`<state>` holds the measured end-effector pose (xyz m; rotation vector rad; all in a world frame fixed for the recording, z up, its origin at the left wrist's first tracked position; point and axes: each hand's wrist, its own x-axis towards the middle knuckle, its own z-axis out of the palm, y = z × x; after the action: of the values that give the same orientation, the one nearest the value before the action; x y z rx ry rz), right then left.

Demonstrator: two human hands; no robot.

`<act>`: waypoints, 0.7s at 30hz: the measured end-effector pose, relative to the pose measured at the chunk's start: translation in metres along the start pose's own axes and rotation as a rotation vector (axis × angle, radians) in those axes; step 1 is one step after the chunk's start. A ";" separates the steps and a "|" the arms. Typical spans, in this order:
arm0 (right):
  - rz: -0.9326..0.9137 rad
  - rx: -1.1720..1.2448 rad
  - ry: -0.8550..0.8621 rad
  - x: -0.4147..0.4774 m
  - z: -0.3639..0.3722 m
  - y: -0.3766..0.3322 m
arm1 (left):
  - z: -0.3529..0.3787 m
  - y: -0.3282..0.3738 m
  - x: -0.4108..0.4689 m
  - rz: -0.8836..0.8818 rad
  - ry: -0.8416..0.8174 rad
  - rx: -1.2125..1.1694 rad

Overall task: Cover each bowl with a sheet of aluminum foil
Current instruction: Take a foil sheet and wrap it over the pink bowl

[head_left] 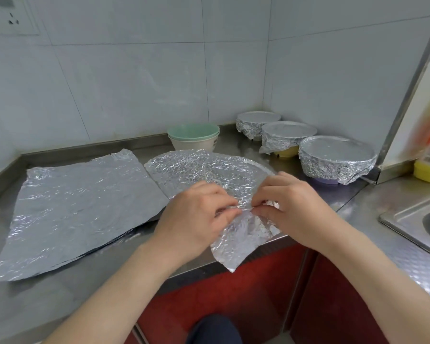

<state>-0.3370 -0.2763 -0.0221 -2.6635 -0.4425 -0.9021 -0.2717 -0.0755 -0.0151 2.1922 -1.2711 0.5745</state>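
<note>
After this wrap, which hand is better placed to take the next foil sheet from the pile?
Probably the left hand: the foil pile lies on its side; the right hand, also pinching the current sheet, is farther.

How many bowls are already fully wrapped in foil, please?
3, in a row at the right rear: the farthest bowl by the wall corner, the yellow bowl in the middle, the purple bowl nearest. Another may be hidden under the front foil sheet.
</note>
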 end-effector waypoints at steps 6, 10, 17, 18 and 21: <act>0.095 0.125 -0.034 -0.004 -0.013 -0.002 | -0.015 -0.014 -0.001 -0.106 -0.068 -0.076; 0.040 0.081 -0.031 -0.002 0.002 -0.015 | -0.008 -0.013 -0.003 -0.010 -0.044 -0.032; -0.023 -0.032 0.052 -0.001 0.016 -0.019 | 0.000 -0.013 -0.004 0.135 0.004 0.089; -0.037 -0.051 0.055 -0.001 0.017 -0.019 | 0.002 -0.014 -0.004 0.154 0.013 0.106; -0.052 -0.067 0.071 0.000 0.018 -0.017 | 0.007 -0.013 -0.003 0.194 0.018 0.166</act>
<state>-0.3338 -0.2543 -0.0333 -2.6810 -0.4745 -1.0407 -0.2609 -0.0727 -0.0253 2.2036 -1.4851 0.7998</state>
